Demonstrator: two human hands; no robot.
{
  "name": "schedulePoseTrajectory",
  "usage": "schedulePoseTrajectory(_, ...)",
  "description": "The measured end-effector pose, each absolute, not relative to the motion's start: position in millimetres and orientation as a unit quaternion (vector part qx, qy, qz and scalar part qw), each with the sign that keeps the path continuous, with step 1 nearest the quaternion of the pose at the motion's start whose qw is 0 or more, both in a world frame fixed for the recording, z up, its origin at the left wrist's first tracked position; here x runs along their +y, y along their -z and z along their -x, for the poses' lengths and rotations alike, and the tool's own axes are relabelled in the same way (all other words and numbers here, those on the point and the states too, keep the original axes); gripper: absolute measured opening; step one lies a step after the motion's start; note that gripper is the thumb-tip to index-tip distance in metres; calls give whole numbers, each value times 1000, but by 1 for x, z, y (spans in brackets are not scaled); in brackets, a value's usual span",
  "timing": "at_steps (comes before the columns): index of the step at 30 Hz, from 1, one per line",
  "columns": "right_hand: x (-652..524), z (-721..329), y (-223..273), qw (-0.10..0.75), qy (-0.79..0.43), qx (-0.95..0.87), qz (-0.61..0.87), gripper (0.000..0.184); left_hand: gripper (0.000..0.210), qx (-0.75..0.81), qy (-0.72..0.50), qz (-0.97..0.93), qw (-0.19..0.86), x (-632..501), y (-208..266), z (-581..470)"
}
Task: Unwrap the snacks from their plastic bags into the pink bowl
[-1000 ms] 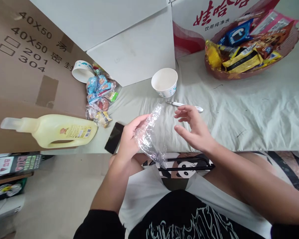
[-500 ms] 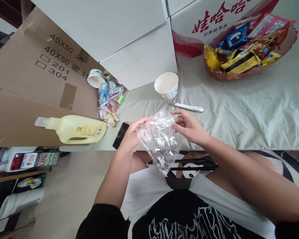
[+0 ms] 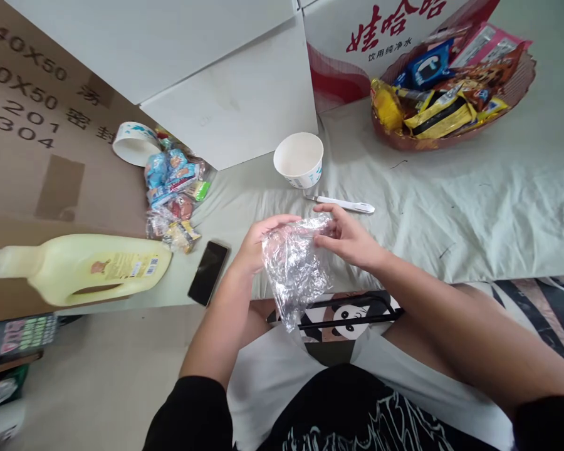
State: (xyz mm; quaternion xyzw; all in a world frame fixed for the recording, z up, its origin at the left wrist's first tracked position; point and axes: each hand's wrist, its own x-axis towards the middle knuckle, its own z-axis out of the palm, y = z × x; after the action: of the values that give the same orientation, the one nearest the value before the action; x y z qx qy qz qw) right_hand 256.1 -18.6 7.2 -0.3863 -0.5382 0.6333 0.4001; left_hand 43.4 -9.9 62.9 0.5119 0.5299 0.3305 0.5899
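A crumpled clear plastic bag (image 3: 296, 263) hangs between my hands over the table's front edge. My left hand (image 3: 256, 247) is closed on its upper left side, the fingers partly seen through the film. My right hand (image 3: 350, 237) has its thumb in front of the bag's upper right edge and its other fingers at and behind it. Just beyond the hands lies a slim white-handled knife (image 3: 345, 204). Behind that stands a white paper bowl (image 3: 299, 160), upright, with blue marks; its visible inside is bare.
A phone (image 3: 209, 272) lies left of my left hand, near a yellow bottle (image 3: 108, 266) on its side. Wrapped snacks (image 3: 173, 181) spill by a tipped paper bowl (image 3: 135, 144). A snack-filled basket (image 3: 423, 143) stands back right. Cartons (image 3: 235, 94) line the back.
The right hand's fingers have moved onto the bag's upper edge, and the bag is more bunched. The view has shifted, revealing more of the phone.
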Motion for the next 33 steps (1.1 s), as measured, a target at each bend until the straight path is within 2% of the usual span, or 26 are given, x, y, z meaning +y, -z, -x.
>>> schedulePoseTrajectory(2,-13,-253,-4,416,-642,-500,406,47,47,530,-369,-482,592,-1,-48,-36)
schedulePoseTrajectory(6,-6,-247,-1,444,-589,-491,464,44,74,478,-435,-397,652,1,-20,-16)
schedulePoseTrajectory(11,-2,-234,-2,407,-446,-606,518,41,108,431,-401,-365,722,-3,-10,-6)
schedulePoseTrajectory(13,-1,-228,-1,398,-415,-637,513,39,113,435,-389,-370,723,0,-9,-7)
schedulePoseTrajectory(17,2,-223,2,405,-417,-624,522,40,96,487,-400,-380,677,7,-5,-4)
schedulePoseTrajectory(21,6,-222,3,451,-525,-545,473,55,79,498,-441,-352,658,8,-3,1)
schedulePoseTrajectory(22,6,-223,2,439,-549,-540,462,53,78,493,-454,-343,658,7,-3,2)
schedulePoseTrajectory(25,5,-223,-1,361,-569,-566,474,28,77,465,-487,-312,670,7,-6,2)
schedulePoseTrajectory(27,3,-224,-1,351,-561,-567,490,30,70,442,-470,-297,704,6,-8,1)
schedulePoseTrajectory(29,2,-226,-1,384,-560,-545,492,30,55,440,-414,-312,733,6,-9,-1)
schedulePoseTrajectory(31,3,-228,-1,401,-560,-539,485,28,41,461,-371,-346,728,5,-8,-3)
schedulePoseTrajectory(33,4,-230,-2,387,-555,-558,480,25,36,486,-372,-372,698,5,-5,-6)
